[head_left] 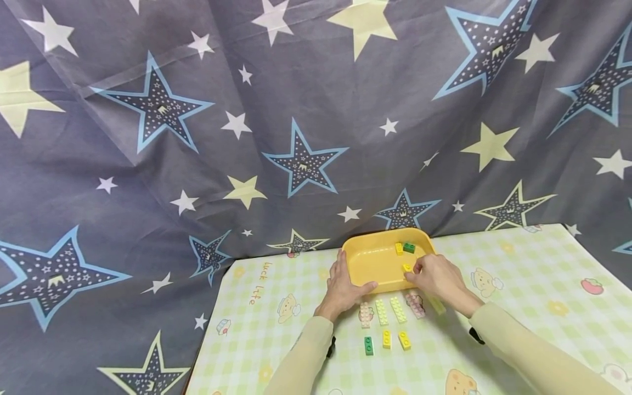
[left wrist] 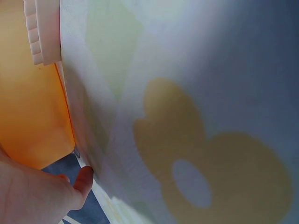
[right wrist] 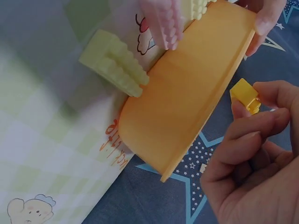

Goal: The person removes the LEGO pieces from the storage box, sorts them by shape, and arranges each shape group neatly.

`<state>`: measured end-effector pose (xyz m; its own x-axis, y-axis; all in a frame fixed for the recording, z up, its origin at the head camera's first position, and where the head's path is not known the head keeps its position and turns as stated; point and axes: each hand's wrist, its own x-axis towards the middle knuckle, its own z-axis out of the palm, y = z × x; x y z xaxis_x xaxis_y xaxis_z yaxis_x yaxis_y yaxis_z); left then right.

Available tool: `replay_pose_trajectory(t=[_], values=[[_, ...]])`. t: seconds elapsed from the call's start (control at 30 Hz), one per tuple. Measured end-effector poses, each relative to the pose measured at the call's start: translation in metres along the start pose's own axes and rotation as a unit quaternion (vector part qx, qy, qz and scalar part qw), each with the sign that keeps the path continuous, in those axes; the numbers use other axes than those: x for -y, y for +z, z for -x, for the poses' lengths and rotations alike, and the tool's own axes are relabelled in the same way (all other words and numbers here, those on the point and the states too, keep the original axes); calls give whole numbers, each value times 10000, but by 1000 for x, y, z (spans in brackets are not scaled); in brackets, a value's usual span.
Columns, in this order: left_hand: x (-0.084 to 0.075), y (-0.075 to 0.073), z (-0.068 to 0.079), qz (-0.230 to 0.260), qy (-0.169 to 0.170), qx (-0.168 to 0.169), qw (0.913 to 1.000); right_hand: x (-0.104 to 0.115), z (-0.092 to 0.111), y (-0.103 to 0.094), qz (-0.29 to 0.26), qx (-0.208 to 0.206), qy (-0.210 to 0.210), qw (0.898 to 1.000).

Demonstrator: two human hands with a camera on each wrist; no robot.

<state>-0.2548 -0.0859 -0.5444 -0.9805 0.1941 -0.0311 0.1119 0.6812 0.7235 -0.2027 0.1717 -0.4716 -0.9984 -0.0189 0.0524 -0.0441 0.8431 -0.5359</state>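
Note:
A yellow plastic tray (head_left: 367,264) stands at the back of the table, with a yellow brick (head_left: 399,249) and a green brick (head_left: 408,248) inside near its far right corner. My left hand (head_left: 342,286) holds the tray's left front corner, fingers along the side and thumb at the front rim. Between thumb and fingertips, my right hand (head_left: 438,277) pinches a small yellow toy brick (right wrist: 244,93) over the tray's right front part. In the right wrist view the other fingers of this hand are curled inward.
Before the tray lies a row of long bricks: pink (head_left: 365,315), pale yellow (head_left: 382,312), another pink (head_left: 416,305) and a pale green brick (head_left: 437,305) among them. Nearer are a green brick (head_left: 368,345) and two yellow bricks (head_left: 405,340). A star-patterned curtain (head_left: 316,219) hangs behind.

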Motion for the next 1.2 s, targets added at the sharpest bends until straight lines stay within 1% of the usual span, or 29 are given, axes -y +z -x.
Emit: replay_pose_trajectory(t=[0.2, 0.33, 0.63, 0.87, 1.07, 1.2], values=[[0, -1, 1, 26, 46, -13, 10000, 3, 10, -4, -57, 23, -24, 10000], [0, 0, 1, 47, 7, -7, 10000, 6, 18, -6, -68, 92, -68, 9999], [0, 0, 1, 72, 54, -49, 9999, 3, 40, 1, -99, 186, -157, 9997], [1, 0, 0, 9, 22, -14, 10000, -1, 53, 8, -133, 494, 118, 9986], [0, 0, 0, 12, -60, 20, 10000, -2, 64, 16, -167, 696, 239, 9972], [0, 0, 0, 31, -47, -3, 10000, -4, 72, 22, -225, 832, 335, 9957]])
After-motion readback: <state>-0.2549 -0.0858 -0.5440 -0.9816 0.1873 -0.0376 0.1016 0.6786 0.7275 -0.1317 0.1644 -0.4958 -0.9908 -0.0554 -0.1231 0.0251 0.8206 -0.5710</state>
